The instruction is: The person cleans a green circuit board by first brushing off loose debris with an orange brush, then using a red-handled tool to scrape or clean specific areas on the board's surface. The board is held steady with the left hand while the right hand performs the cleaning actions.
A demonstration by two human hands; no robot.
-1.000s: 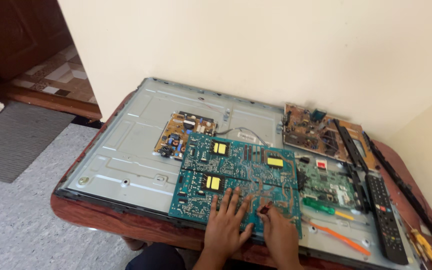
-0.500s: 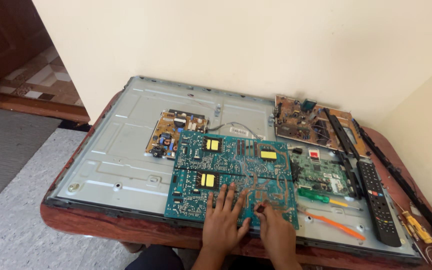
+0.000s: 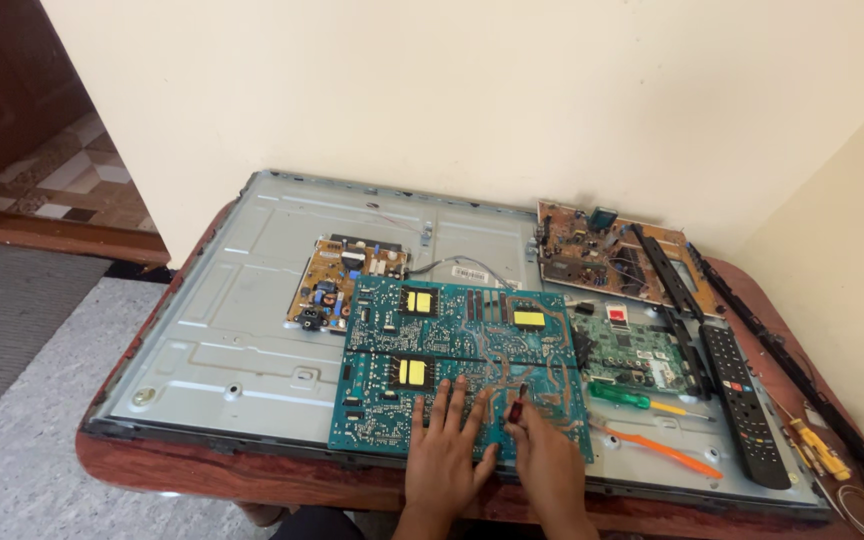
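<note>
Seen from above: large teal-green rectangular printed circuit board (image 3: 462, 370), traced with pale copper lines and carrying three yellow block components, lying flat on the grey sheet-metal back panel of an opened flat-screen television (image 3: 242, 330). Positioned toward the panel's near edge, slightly right of centre, overlapping the corner of a smaller brown power board (image 3: 337, 280) crowded with dark and blue parts. Left hand (image 3: 444, 450) pressed palm-down on the teal board's near edge, fingers spread and flat, grasping nothing. Right hand (image 3: 542, 455) just beside it, thumb and forefinger pinched around a small dark tool with a red tip (image 3: 516, 408) (kind of tool too small to tell), tip touching the board's surface.

Holding everything: a reddish-brown wooden table (image 3: 202, 470) set against a cream wall, the television panel covering most of its top. Within the panel's frame, right of the teal board, a small green mainboard (image 3: 632, 350) with a metal-shielded edge; just in front of that, a green-handled screwdriver (image 3: 624, 395) and a thin orange plastic pry tool (image 3: 667, 450), lying apart from each other. At the far right corner, a bare brown circuit board (image 3: 592, 255) crossed by a long black plastic strip (image 3: 667, 285). Along the right side, a black remote control (image 3: 744, 400); beyond it, on the table's edge, a yellow-handled tool (image 3: 820, 450) and a small coil of wire (image 3: 857, 505). Thin grey cable (image 3: 462, 265) curling from the power board toward the panel's centre.
</note>
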